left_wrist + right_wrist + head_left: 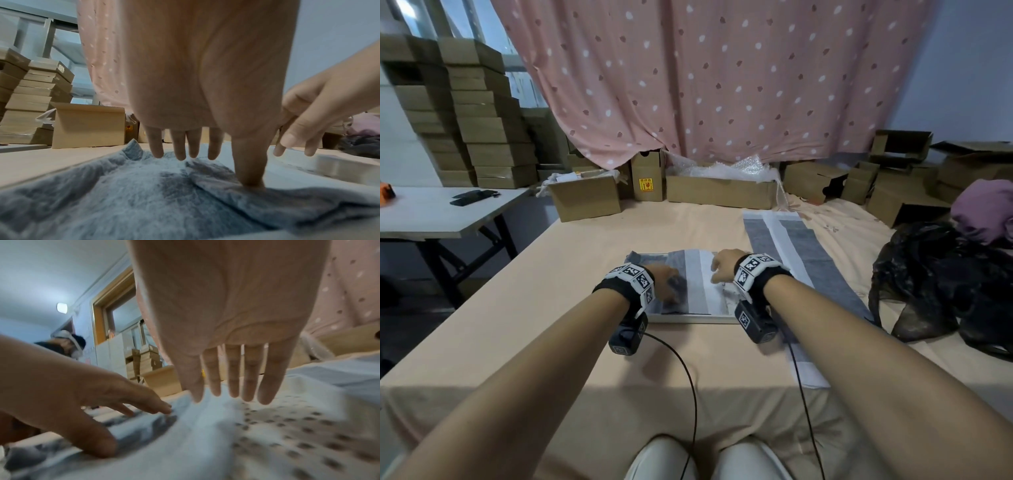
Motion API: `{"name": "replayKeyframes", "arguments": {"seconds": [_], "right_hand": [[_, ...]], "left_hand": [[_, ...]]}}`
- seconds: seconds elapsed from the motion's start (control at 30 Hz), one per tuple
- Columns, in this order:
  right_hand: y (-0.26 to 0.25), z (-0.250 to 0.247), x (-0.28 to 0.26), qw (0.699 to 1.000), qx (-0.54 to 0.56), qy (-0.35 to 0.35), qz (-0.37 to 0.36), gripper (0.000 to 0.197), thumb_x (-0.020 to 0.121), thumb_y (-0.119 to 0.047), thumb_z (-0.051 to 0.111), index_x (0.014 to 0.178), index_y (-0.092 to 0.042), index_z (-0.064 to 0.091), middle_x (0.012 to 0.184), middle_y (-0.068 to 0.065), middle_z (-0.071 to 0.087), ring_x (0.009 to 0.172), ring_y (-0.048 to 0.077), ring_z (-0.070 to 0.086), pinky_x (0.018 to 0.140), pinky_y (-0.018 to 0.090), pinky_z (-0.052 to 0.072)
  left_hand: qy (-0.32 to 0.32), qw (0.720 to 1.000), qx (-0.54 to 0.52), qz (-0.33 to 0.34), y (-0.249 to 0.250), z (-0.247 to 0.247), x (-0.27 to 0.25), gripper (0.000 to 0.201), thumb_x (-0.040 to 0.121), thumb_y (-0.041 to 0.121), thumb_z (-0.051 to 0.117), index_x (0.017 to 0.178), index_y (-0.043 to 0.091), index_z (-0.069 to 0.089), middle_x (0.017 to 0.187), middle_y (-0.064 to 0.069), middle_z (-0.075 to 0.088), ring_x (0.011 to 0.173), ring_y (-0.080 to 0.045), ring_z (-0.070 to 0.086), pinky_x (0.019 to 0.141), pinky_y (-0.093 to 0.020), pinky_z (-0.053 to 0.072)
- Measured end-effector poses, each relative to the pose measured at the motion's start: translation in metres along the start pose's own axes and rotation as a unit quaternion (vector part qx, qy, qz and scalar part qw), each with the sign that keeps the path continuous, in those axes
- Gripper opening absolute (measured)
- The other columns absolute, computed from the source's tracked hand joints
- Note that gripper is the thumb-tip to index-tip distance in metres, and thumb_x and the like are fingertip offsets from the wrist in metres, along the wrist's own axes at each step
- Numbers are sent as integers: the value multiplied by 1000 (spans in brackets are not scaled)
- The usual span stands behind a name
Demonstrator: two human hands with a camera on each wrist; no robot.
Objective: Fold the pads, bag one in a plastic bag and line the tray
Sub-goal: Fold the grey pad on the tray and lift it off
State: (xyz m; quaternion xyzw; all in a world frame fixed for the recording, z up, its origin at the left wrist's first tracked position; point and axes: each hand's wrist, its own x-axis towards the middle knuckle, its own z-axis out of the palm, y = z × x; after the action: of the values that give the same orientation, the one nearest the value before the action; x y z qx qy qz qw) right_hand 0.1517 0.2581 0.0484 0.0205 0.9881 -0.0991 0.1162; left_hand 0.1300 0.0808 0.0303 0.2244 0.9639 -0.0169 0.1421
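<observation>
A grey-and-white pad lies in the shallow white tray at the table's middle. My left hand rests on its grey left part, fingers straight and thumb pressed into the rumpled grey fabric. My right hand is over the pad's white right part, fingertips pointing down onto it. In the right wrist view the tray's dotted floor shows beside the pad. A second pad lies unfolded, flat on the table to the right of the tray.
A crumpled black plastic bag sits at the right edge, purple cloth behind it. Open cardboard boxes line the table's far edge under a pink curtain. A grey side table stands left. Two cables trail off the front edge.
</observation>
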Motion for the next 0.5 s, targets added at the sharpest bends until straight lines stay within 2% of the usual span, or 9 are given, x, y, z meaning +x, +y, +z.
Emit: {"name": "replayKeyframes", "arguments": {"seconds": [0.03, 0.07, 0.13, 0.17, 0.2, 0.3, 0.37, 0.43, 0.5], "right_hand": [[5, 3, -1, 1000, -11, -9, -9, 47, 82, -39, 66, 120, -11, 63, 121, 8, 65, 110, 29, 61, 96, 39, 50], [9, 5, -4, 1000, -12, -18, -17, 54, 81, -41, 68, 124, -10, 61, 125, 6, 63, 113, 28, 60, 98, 39, 48], [12, 10, -6, 999, 6, -30, -26, 49, 78, -40, 73, 115, -10, 63, 117, 7, 65, 105, 27, 62, 90, 35, 50], [10, 13, -8, 999, 12, -33, -32, 43, 76, -39, 74, 105, -8, 65, 110, 7, 67, 99, 28, 63, 84, 34, 51], [8, 15, -7, 999, 16, -37, -28, 46, 74, -39, 76, 103, -4, 66, 110, 8, 69, 97, 29, 65, 83, 36, 53], [5, 19, -7, 999, 22, -23, -32, 53, 70, -36, 77, 108, -1, 68, 113, 14, 70, 103, 30, 66, 91, 42, 55], [5, 21, -4, 999, 26, -27, -29, 54, 67, -36, 77, 107, -1, 69, 111, 13, 71, 102, 30, 67, 90, 43, 55], [8, 22, 3, 999, 27, -22, -27, 42, 64, -35, 77, 93, -4, 72, 96, 11, 73, 89, 29, 69, 80, 38, 58], [8, 21, -1, 999, 32, -15, -18, 24, 65, -29, 76, 70, -9, 63, 70, 7, 64, 68, 27, 62, 62, 31, 51]], "left_hand": [[-22, 1000, 1, 3, 2, 2, 0, 60, 84, 36, 66, 138, 16, 46, 139, -5, 54, 125, -27, 54, 106, -40, 43], [-33, 999, -3, 8, 3, 2, 0, 67, 81, 40, 68, 140, 20, 43, 141, -2, 52, 127, -25, 52, 108, -41, 42], [-45, 999, 3, 18, 7, 3, 0, 74, 79, 45, 68, 144, 27, 37, 146, 2, 46, 132, -23, 47, 111, -40, 37], [-55, 998, 13, 15, 9, 3, 1, 74, 81, 43, 66, 146, 29, 34, 150, 2, 42, 135, -22, 44, 113, -39, 35], [-62, 998, 24, 11, 10, 3, 2, 73, 83, 40, 64, 147, 29, 31, 153, 3, 37, 138, -22, 40, 115, -39, 33], [-83, 996, 41, 14, 15, 0, 3, 74, 85, 35, 62, 150, 30, 25, 159, 5, 24, 145, -21, 29, 119, -40, 26], [-90, 995, 41, 17, 15, -1, 4, 76, 86, 33, 63, 150, 30, 23, 159, 5, 22, 145, -20, 27, 119, -40, 25], [-100, 994, 34, 22, 13, 0, 8, 78, 84, 33, 65, 150, 33, 23, 159, 6, 22, 145, -20, 28, 118, -41, 27], [-106, 994, 30, 23, 12, 0, 9, 81, 82, 35, 67, 149, 37, 23, 159, 7, 22, 143, -21, 32, 116, -42, 31]]}}
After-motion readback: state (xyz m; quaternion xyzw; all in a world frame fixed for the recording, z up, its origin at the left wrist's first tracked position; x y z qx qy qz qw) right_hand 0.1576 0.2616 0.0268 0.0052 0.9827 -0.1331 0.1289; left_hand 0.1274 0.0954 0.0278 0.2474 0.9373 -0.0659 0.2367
